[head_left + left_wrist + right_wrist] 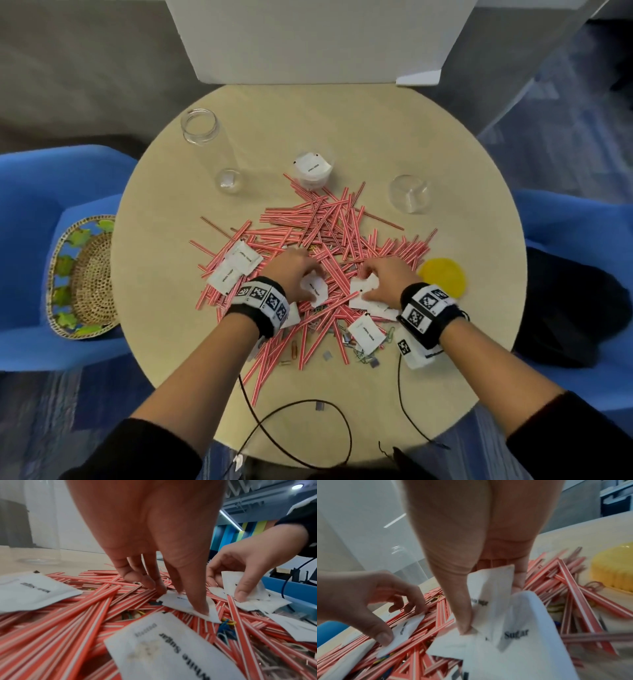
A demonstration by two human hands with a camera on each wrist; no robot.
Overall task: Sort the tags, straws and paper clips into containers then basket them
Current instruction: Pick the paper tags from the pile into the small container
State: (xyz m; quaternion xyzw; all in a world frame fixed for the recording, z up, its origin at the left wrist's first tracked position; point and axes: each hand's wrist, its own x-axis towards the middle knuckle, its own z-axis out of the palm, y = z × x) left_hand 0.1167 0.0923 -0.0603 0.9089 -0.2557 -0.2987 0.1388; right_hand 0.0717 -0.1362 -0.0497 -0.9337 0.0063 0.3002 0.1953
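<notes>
Red-and-white striped straws (329, 233) lie heaped mid-table, mixed with white "White Sugar" tags (236, 263) and coloured paper clips (363, 353). My left hand (305, 270) reaches down into the heap, thumb and fingertips pinching one bent tag (173, 601) from both edges. My right hand (373, 277) is close beside it, with thumb and fingers gripping a crumpled tag (494, 582) that stands up above other tags (522, 615). A clear cup (313, 169) behind the heap holds several tags.
A wide glass jar (200, 126), a small clear cup (229, 181) and another clear cup (409, 193) stand at the back. A yellow lid (443, 275) lies right of my right hand. A woven basket (82, 277) sits on the blue chair at left. Cables (308, 411) trail near the front edge.
</notes>
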